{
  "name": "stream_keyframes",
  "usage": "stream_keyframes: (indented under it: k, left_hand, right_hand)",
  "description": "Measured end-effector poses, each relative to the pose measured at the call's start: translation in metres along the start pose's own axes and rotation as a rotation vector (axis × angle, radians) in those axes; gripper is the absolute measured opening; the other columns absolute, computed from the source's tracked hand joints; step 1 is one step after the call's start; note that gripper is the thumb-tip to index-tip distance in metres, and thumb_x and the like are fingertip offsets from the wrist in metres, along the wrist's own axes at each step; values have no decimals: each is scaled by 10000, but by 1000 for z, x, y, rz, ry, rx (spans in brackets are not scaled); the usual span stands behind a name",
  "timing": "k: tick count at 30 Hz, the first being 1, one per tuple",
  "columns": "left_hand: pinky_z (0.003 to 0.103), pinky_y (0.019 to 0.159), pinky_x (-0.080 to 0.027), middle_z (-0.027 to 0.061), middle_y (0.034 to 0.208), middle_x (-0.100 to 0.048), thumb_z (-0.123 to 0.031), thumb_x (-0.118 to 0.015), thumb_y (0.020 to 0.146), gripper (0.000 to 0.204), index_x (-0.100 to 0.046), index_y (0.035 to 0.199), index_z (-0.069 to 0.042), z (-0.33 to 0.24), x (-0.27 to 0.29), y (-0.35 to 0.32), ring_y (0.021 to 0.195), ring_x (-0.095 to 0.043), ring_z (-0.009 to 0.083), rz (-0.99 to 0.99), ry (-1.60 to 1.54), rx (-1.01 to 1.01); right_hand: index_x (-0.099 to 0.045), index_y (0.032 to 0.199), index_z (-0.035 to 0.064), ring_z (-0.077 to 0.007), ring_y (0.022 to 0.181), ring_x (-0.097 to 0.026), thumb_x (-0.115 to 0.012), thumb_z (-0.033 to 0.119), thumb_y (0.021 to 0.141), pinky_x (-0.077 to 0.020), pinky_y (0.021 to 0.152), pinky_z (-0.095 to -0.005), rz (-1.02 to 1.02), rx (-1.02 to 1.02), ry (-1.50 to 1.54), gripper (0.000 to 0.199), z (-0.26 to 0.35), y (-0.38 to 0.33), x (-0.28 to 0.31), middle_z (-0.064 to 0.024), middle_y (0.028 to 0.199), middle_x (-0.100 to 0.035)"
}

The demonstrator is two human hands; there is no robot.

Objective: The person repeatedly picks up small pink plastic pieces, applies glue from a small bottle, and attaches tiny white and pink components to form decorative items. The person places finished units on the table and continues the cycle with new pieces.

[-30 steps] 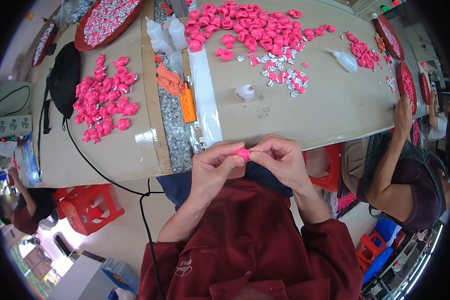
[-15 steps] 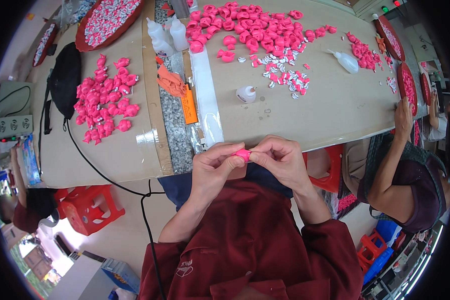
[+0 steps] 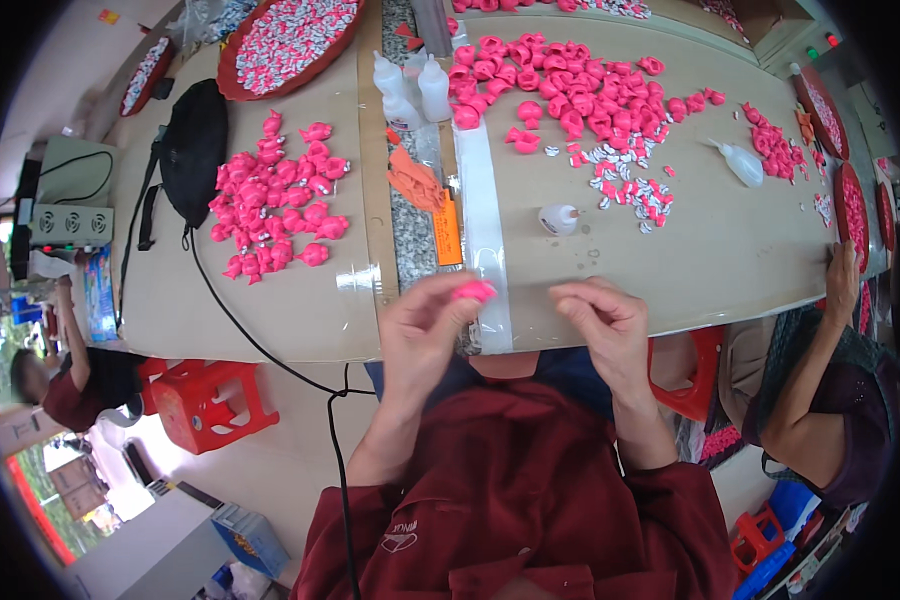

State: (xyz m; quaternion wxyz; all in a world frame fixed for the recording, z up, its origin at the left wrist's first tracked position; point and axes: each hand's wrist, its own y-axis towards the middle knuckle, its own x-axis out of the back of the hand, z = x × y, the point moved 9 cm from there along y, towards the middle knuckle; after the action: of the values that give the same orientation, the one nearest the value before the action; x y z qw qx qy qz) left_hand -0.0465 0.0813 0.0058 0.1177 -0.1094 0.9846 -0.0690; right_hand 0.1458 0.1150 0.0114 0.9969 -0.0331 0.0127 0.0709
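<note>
My left hand [image 3: 420,325] pinches a small pink plastic figure part [image 3: 473,291] between thumb and fingers, just over the table's near edge. To its right, apart from it, my right hand [image 3: 607,325] has thumb and fingertips drawn together; what they hold, if anything, is hidden. Beyond my right hand a small squeeze bottle [image 3: 558,220] stands on the table. Behind that lie small white-and-pink pieces [image 3: 630,185] and a heap of hollow pink parts [image 3: 560,80]. On the left is a group of pink figures [image 3: 280,200].
Several white squeeze bottles [image 3: 434,90], an orange cloth [image 3: 415,180] and an orange box cutter [image 3: 448,230] lie ahead. A red tray [image 3: 232,75] of pieces and a black pouch [image 3: 192,150] sit far left. A black cable [image 3: 245,335] hangs over the edge. A co-worker [image 3: 820,400] sits at right.
My hands have parted: the left keeps the pink part, while the right has let go of it and moved right. The whole view has shifted, so the table things appear farther right.
</note>
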Motion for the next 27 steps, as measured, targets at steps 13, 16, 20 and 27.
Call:
stream_keyframes:
  k: [13, 16, 20, 27]
  left_hand:
    - [352, 837, -405, 113, 1058, -592, -127, -645, 785, 257, -627, 1027, -42, -87, 31, 61, 946, -533, 237, -486, 978, -551]
    - [350, 798, -423, 116, 976, -606, -78, -652, 738, 254, -622, 984, -22, -71, -67, 88, 902, -546, 262, -71, 1075, -696]
    - [363, 775, -436, 110, 937, -608, -44, -650, 697, 255, -619, 949, -14, -44, -94, 119, 836, -553, 306, 120, 1132, -756]
    - [286, 812, -457, 81, 962, -601, -23, -616, 787, 225, -561, 1002, 18, -28, -76, 82, 889, -585, 178, 211, 531, -253]
  right_hand:
    - [-583, 1008, 26, -216, 820, -549, -709, 61, 669, -450, 669, -315, -164, 328, -499, 363, 16, 45, 8, -86, 933, -594]
    - [-591, 975, 15, -220, 813, -554, -694, 44, 674, -458, 663, -315, -215, 338, -450, 319, 16, 43, 16, -93, 939, -599]
    - [-567, 981, 12, -212, 823, -567, -668, 24, 693, -469, 699, -298, -268, 426, -371, 305, 31, 35, 16, -115, 983, -601]
    - [-459, 1080, -1, -148, 848, -580, -597, 31, 785, -449, 766, -258, -198, 349, 8, 328, 17, 30, 25, -150, 1055, -589]
